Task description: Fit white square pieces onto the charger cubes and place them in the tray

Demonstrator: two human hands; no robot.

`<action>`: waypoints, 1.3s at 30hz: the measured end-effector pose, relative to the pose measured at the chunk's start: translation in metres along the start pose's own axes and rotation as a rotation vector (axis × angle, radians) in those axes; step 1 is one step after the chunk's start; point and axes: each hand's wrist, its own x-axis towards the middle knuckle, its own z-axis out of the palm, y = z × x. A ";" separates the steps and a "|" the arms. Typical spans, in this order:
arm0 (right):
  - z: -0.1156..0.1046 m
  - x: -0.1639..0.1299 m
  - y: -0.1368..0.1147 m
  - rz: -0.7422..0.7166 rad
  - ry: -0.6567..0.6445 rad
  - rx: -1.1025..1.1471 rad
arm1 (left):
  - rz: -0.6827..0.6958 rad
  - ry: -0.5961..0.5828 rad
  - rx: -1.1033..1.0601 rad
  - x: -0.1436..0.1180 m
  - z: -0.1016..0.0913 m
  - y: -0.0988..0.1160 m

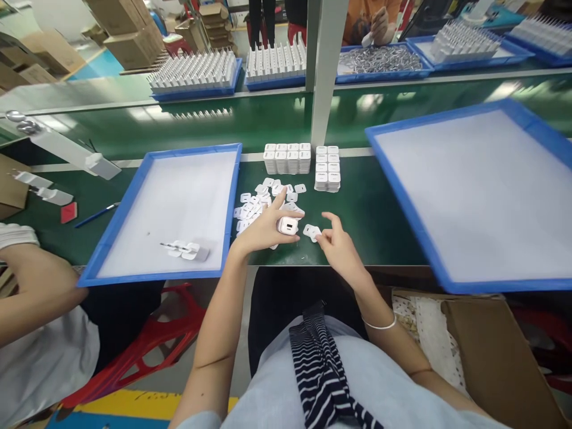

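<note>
My left hand (261, 231) is wrapped round a small stack of white rounded-square plastic plates (287, 226); the top one has a dark rectangular mark. To its right, my right hand (340, 249) pinches a white plate (315, 234) between thumb and finger, just above the green table. Another white plate (307, 230) overlaps it. A loose heap of similar plates (251, 210) lies beside and partly behind my left hand. Farther back stand neat rows of stacked plates (286, 159), with a second, printed group of stacks (328, 169) to their right.
A blue-rimmed white tray (187, 185) on the left bears a few white parts (185, 250). Another blue-rimmed tray (473, 196) is at the right. A metal post (328, 71) rises behind the stacks. A co-worker's arm (38, 283) is at far left, near a blue pen (97, 215).
</note>
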 end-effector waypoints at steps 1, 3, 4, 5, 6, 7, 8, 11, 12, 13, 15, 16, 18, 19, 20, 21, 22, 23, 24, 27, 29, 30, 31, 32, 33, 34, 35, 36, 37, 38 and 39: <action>-0.005 -0.001 -0.002 -0.026 -0.025 0.036 | 0.049 0.051 -0.113 -0.003 0.002 0.000; -0.017 -0.003 -0.006 -0.097 -0.043 0.072 | 0.127 0.127 -0.348 -0.011 0.009 0.001; -0.023 -0.003 -0.009 -0.142 -0.040 0.068 | 0.151 0.133 -0.451 -0.015 0.014 0.002; -0.028 -0.003 -0.012 -0.193 -0.045 0.061 | 0.166 0.114 -0.531 -0.020 0.019 0.004; -0.033 -0.002 -0.016 -0.245 -0.060 0.051 | 0.173 0.083 -0.584 -0.025 0.026 0.006; -0.037 -0.001 -0.019 -0.287 -0.081 0.038 | 0.171 0.054 -0.609 -0.029 0.032 0.008; -0.040 0.000 -0.022 -0.315 -0.107 0.030 | 0.159 0.045 -0.620 -0.033 0.038 0.010; -0.042 0.006 -0.028 -0.334 -0.160 0.038 | 0.068 0.062 -0.718 -0.039 0.053 0.015; -0.041 0.007 -0.028 -0.328 -0.169 0.053 | 0.038 0.062 -0.778 -0.040 0.056 0.016; -0.039 0.008 -0.027 -0.319 -0.177 0.077 | 0.014 0.063 -0.838 -0.040 0.059 0.016; -0.034 0.007 -0.025 -0.289 -0.173 0.180 | -0.020 0.101 -0.927 -0.041 0.064 0.016; -0.030 0.005 -0.022 -0.266 -0.163 0.265 | -0.033 0.143 -0.951 -0.041 0.065 0.017; -0.021 0.001 -0.017 -0.208 -0.117 0.462 | -0.048 0.223 -0.967 -0.042 0.069 0.018; -0.016 -0.001 -0.015 -0.180 -0.084 0.549 | -0.042 0.247 -0.960 -0.042 0.072 0.020; -0.012 -0.003 -0.013 -0.157 -0.053 0.616 | -0.027 0.264 -0.945 -0.043 0.074 0.022; -0.008 -0.005 -0.011 -0.143 -0.021 0.661 | -0.003 0.272 -0.925 -0.044 0.077 0.024; -0.006 -0.006 -0.010 -0.141 0.008 0.689 | 0.025 0.278 -0.906 -0.045 0.080 0.027; -0.005 -0.007 -0.010 -0.151 0.034 0.705 | 0.054 0.285 -0.886 -0.045 0.082 0.030; -0.006 -0.008 -0.010 -0.170 0.064 0.710 | 0.079 0.298 -0.858 -0.046 0.084 0.032; -0.019 -0.013 -0.017 -0.242 0.216 0.647 | 0.109 0.394 -0.698 -0.048 0.085 0.037; -0.030 -0.020 -0.025 -0.252 0.259 0.560 | 0.079 0.462 -0.562 -0.050 0.083 0.038; -0.034 -0.024 -0.029 -0.245 0.230 0.518 | 0.058 0.474 -0.509 -0.051 0.081 0.039; -0.036 -0.029 -0.033 -0.234 0.174 0.485 | 0.043 0.468 -0.470 -0.052 0.079 0.039; -0.037 -0.034 -0.036 -0.226 0.109 0.462 | 0.039 0.450 -0.444 -0.053 0.076 0.040; -0.036 -0.039 -0.039 -0.224 0.048 0.450 | 0.044 0.419 -0.429 -0.055 0.074 0.042; -0.035 -0.043 -0.042 -0.228 0.004 0.448 | 0.054 0.382 -0.424 -0.057 0.072 0.043; -0.032 -0.046 -0.044 -0.234 -0.023 0.453 | 0.068 0.344 -0.425 -0.059 0.070 0.045; -0.029 -0.049 -0.045 -0.234 -0.036 0.461 | 0.085 0.307 -0.430 -0.061 0.068 0.046; -0.027 -0.052 -0.046 -0.229 -0.040 0.469 | 0.104 0.268 -0.439 -0.063 0.066 0.046; -0.025 -0.054 -0.047 -0.220 -0.040 0.475 | 0.126 0.227 -0.448 -0.065 0.065 0.047; -0.023 -0.055 -0.048 -0.210 -0.037 0.478 | 0.149 0.193 -0.456 -0.067 0.064 0.046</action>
